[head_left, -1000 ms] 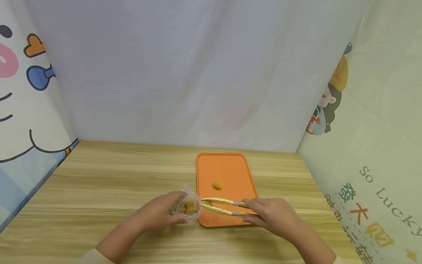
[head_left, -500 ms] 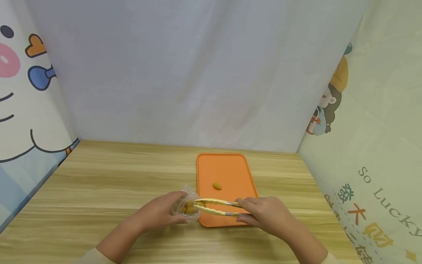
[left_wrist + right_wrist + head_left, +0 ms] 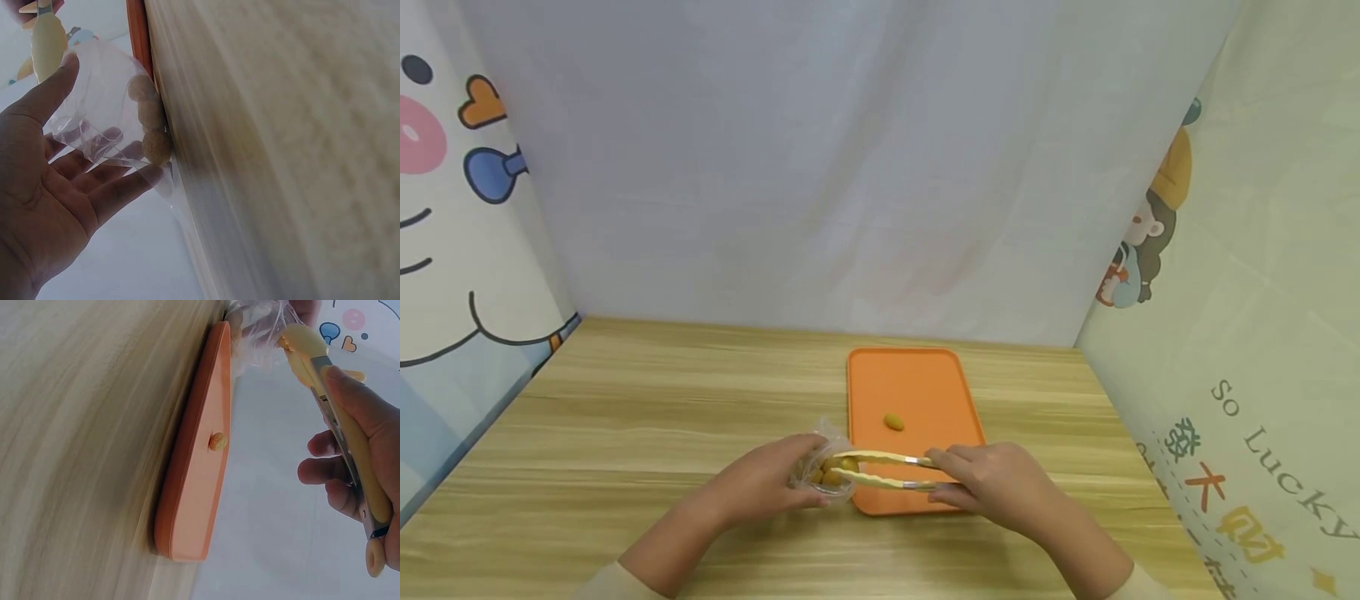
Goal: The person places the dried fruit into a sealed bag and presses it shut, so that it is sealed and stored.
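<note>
A clear plastic bag [image 3: 838,492] with several brown, roundish pieces [image 3: 151,115] inside is held by my left hand [image 3: 767,477], thumb on one side and fingers on the other. The bag's mouth faces right. My right hand [image 3: 988,482] grips tongs [image 3: 887,482] with cream-yellow heads and metal shafts. Their tips reach into the bag's mouth, with a brown piece [image 3: 848,463] between them. Another oblong brown piece [image 3: 893,422] lies alone on the orange tray [image 3: 917,375]; the right wrist view also shows it.
Under the tray lies a wood-grain table [image 3: 700,375]. The tray's near left corner is beside the bag. A pale curtain [image 3: 820,167] hangs along the table's back edge, and printed cloths flank both sides.
My right hand has moved left, carrying the tongs and the piece between their tips from the tray's left edge into the bag's mouth. The left hand and bag stayed in place.
</note>
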The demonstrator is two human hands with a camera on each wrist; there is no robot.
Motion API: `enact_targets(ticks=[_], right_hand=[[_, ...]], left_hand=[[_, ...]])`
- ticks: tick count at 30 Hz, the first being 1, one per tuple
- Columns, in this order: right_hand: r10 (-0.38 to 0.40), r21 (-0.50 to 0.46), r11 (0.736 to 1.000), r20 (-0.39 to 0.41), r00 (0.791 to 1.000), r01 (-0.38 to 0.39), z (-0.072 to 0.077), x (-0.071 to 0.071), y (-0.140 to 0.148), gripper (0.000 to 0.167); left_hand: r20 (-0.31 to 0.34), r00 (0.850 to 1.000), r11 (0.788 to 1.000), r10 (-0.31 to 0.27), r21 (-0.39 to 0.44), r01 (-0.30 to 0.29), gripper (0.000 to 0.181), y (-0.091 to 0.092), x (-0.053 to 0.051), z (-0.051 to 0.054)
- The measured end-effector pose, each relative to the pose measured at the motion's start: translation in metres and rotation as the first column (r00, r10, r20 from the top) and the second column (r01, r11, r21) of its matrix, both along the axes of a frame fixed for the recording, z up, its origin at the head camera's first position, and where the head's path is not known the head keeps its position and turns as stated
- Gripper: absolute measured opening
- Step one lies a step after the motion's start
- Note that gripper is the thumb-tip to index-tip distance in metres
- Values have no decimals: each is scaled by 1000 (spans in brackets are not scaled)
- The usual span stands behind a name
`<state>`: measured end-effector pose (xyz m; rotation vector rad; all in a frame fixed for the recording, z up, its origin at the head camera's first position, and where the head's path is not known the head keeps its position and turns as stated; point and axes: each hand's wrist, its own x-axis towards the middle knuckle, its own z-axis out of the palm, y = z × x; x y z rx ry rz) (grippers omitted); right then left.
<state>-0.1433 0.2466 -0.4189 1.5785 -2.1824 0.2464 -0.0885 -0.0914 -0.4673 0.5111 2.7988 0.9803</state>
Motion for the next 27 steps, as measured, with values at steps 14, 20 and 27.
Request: enact_targets(ticks=[14, 20, 27], right_hand=[[6, -9, 1000, -16, 1000, -6, 6, -2, 6, 52], [1, -19, 1000, 19, 1000, 0, 10, -4, 15, 58], [-65, -11, 998, 22, 998, 65, 13, -10, 28, 65]], left_hand=[[12, 1000, 1000, 11, -3, -11, 80, -1, -1, -1], [7, 1000, 1000, 12, -8, -12, 79, -1, 0, -1], [-5, 1000, 1000, 14, -6, -14, 75, 0, -1, 1]])
